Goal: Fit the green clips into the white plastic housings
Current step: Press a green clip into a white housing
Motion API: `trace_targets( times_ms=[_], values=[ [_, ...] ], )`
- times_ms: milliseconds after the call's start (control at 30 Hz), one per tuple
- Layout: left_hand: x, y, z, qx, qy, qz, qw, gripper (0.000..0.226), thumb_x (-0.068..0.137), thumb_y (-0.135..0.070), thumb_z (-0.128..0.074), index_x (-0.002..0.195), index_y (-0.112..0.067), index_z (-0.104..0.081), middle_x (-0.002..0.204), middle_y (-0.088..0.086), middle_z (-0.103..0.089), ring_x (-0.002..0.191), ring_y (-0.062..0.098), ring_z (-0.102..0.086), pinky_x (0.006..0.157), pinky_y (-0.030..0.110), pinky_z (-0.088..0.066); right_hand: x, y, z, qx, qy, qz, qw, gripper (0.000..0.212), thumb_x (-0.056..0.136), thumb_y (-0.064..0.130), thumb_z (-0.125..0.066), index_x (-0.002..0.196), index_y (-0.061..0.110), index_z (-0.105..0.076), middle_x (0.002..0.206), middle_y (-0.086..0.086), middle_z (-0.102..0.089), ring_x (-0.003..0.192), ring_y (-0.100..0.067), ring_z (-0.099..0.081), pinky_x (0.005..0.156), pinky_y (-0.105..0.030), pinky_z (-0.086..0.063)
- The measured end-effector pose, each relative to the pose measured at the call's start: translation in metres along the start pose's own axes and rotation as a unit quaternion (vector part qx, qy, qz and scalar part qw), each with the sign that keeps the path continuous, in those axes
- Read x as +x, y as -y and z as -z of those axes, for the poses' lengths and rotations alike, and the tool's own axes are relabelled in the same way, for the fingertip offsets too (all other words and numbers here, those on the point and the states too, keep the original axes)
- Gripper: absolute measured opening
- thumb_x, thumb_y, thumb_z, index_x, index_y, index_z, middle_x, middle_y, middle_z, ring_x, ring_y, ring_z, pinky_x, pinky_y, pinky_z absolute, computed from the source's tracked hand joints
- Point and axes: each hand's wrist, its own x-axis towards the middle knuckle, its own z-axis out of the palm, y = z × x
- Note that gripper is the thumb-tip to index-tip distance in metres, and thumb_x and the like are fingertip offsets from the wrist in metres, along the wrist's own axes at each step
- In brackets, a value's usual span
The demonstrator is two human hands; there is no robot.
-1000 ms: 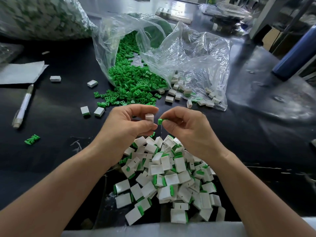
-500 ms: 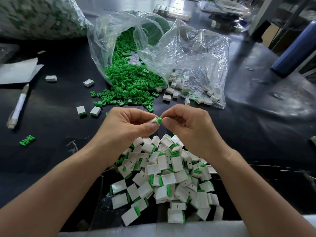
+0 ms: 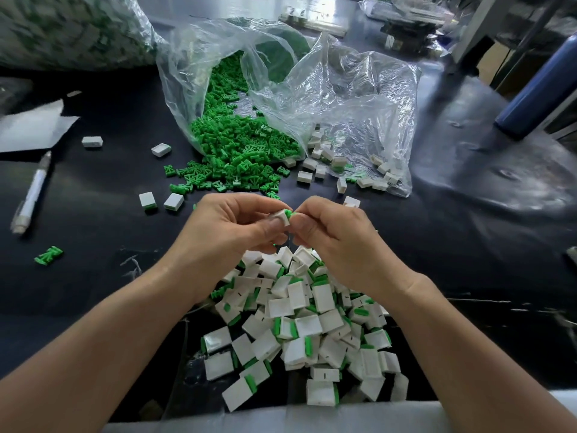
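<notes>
- The left hand [image 3: 231, 235] is curled, its thumb and fingertips pinching one white housing [image 3: 282, 218] above the black table [image 3: 93, 292].
- The right hand [image 3: 338, 245] is curled as well. Its thumb and forefinger pinch a green clip [image 3: 291, 213] against the right side of that housing. Clip and housing touch, but how deep the clip sits cannot be told.
- The two hands meet in the middle of the view with the held parts between them, above the far edge of a pile of fitted pieces [image 3: 312, 326]. These are white blocks with green ends showing, heaped close to the person between the forearms.
- Beyond the hands a clear plastic bag [image 3: 349, 98] lies on its side, its mouth toward the person.
- A heap of loose clips [image 3: 243, 151] spills from the bag's left part onto the table.
- Empty housings [image 3: 324, 157] are scattered at the bag's right part, some under the film and some just outside it.
- Left of the hands two blocks [image 3: 146, 200] lie side by side, each with green along its near edge. Farther back and left lie two plain white blocks [image 3: 92, 141], apart from each other.
- A stray clip [image 3: 48, 255] lies alone well to the left.
- A pen [image 3: 31, 195] lies near the left edge, and a white sheet [image 3: 31, 129] lies behind it.
- A second bag [image 3: 71, 29] fills the far left corner, its white and green contents blurred.
- A blue cylinder [image 3: 537, 89] stands tilted at the far right.
</notes>
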Motion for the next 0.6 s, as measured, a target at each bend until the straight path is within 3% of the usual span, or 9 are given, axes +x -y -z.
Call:
trace_targets(
  times_ms=[133, 300, 500, 600],
  values=[
    [0.0000, -0.0010, 0.0001, -0.007, 0.006, -0.002, 1.000, 0.017, 0.062, -0.016, -0.065, 0.078, -0.015, -0.071, 0.063, 0.004, -0.070, 0.056, 0.010, -0.064, 0.050, 0.017, -0.050, -0.0005, 0.0025, -0.0006, 0.030, -0.019, -0.015, 0.999, 0.029, 0.094, 0.024, -0.049, 0.065, 0.029, -0.046, 0.060, 0.012, -0.054, 0.058, -0.002, -0.049, 0.057, -0.020, -0.039],
    [-0.0004, 0.0002, 0.0000, -0.005, -0.002, -0.002, 1.000, 0.022, 0.062, -0.014, -0.066, 0.083, -0.009, -0.069, 0.064, 0.005, -0.070, 0.055, 0.011, -0.064, 0.050, 0.016, -0.049, -0.0007, 0.0021, 0.0004, 0.014, -0.005, -0.002, 1.000, 0.025, 0.095, 0.019, -0.047, 0.070, 0.021, -0.046, 0.062, 0.011, -0.051, 0.059, -0.006, -0.045, 0.061, -0.029, -0.040],
    [-0.0003, 0.0011, 0.0007, 0.019, 0.008, -0.009, 1.000, 0.018, 0.060, -0.017, -0.067, 0.076, -0.008, -0.069, 0.062, 0.007, -0.069, 0.053, 0.012, -0.064, 0.048, 0.017, -0.049, -0.0035, 0.0013, 0.0059, -0.029, 0.009, 0.036, 0.999, 0.023, 0.094, 0.015, -0.048, 0.071, 0.015, -0.048, 0.061, 0.010, -0.050, 0.061, -0.009, -0.043, 0.057, -0.023, -0.035],
    [-0.0006, 0.0014, 0.0017, 0.036, 0.015, -0.026, 0.999, 0.016, 0.061, -0.017, -0.067, 0.075, -0.008, -0.069, 0.061, 0.008, -0.069, 0.052, 0.012, -0.063, 0.048, 0.017, -0.049, -0.0039, 0.0022, 0.0035, -0.039, 0.010, 0.035, 0.999, 0.024, 0.094, 0.014, -0.048, 0.071, 0.010, -0.051, 0.062, 0.001, -0.054, 0.059, -0.014, -0.046, 0.060, -0.031, -0.038]
  ],
)
